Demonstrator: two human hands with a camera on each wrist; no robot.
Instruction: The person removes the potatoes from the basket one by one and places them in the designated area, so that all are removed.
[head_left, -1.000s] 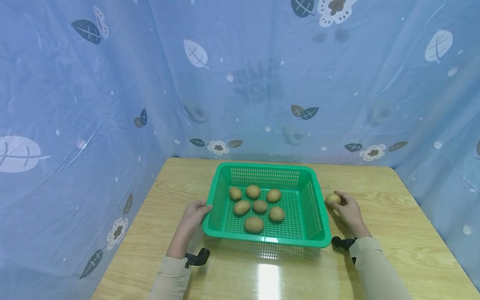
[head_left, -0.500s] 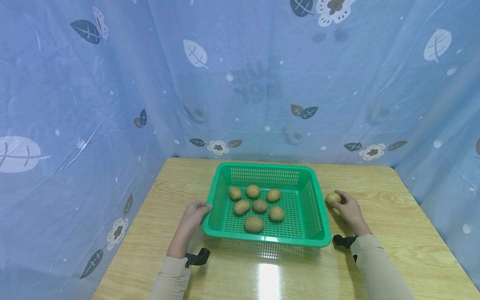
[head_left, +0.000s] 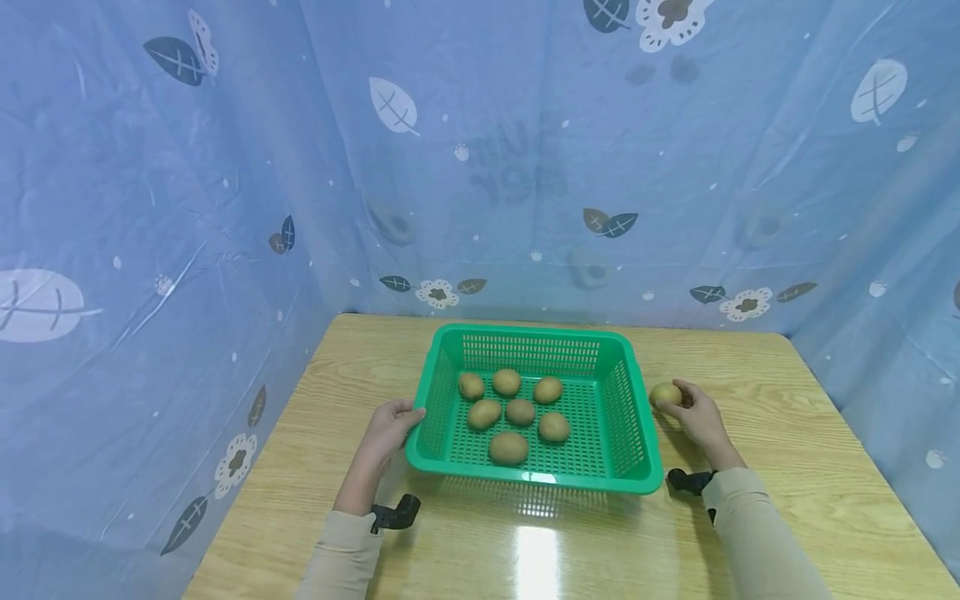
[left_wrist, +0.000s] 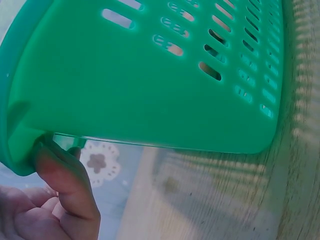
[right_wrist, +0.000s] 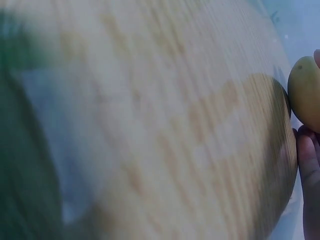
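Observation:
A green plastic basket (head_left: 528, 332) with slotted walls stands in the middle of the table in the head view. Inside it lie several brown potatoes (head_left: 508, 448), spread over the left and middle of its floor. My left hand (head_left: 387, 429) grips the basket's left rim, fingers hooked under the lip in the left wrist view. To the right of the basket, my right hand (head_left: 703, 421) holds another potato (head_left: 663, 395) between thumb and fingers. That potato is low at the table top; I cannot tell if it touches the wood.
The light wooden table (head_left: 772, 392) extends on both sides of the basket and in front of it. A blue patterned curtain (head_left: 525, 167) hangs behind the table and at both sides. Each wrist wears a black camera mount (head_left: 397, 513).
Both hands keep nearly the same place. The right forearm has shifted slightly to the right, with the potato still held. The basket and the potatoes inside it have not moved.

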